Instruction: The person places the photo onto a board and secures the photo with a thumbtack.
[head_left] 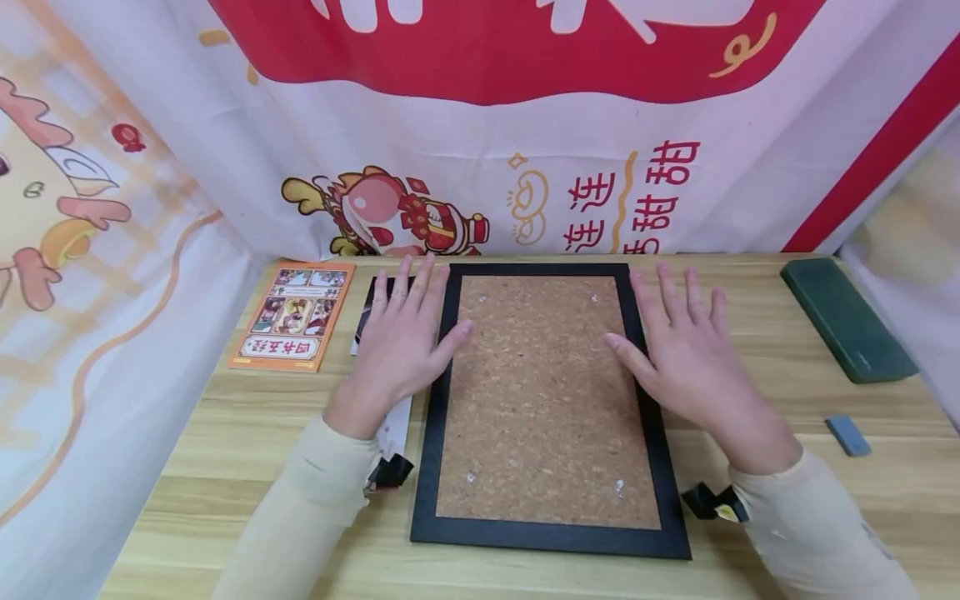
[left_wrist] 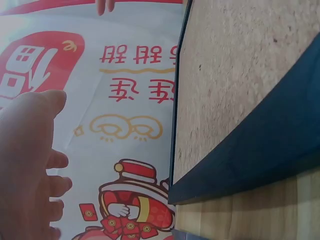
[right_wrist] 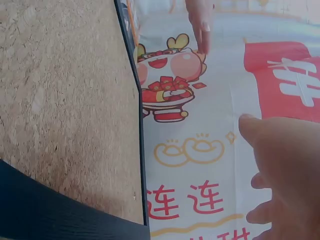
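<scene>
A cork board [head_left: 551, 400] in a black frame [head_left: 551, 535] lies flat on the table, with a small shiny spot near each corner of the cork. My left hand [head_left: 401, 342] hovers over the frame's left side, fingers straight and spread, holding nothing. Over the right side my right hand [head_left: 686, 358] is held the same way, its thumb reaching above the cork. In the left wrist view the left hand [left_wrist: 30, 160] appears apart from the frame [left_wrist: 260, 135]. The right wrist view likewise has the right hand [right_wrist: 287, 170] away from the frame [right_wrist: 60, 210].
An orange printed booklet [head_left: 292, 317] lies at the back left. Partly under my left hand is a black-and-white sheet [head_left: 397, 425]. A dark green case [head_left: 847, 321] and a small blue-grey block [head_left: 848, 435] lie on the right. A printed curtain [head_left: 480, 167] hangs behind the table.
</scene>
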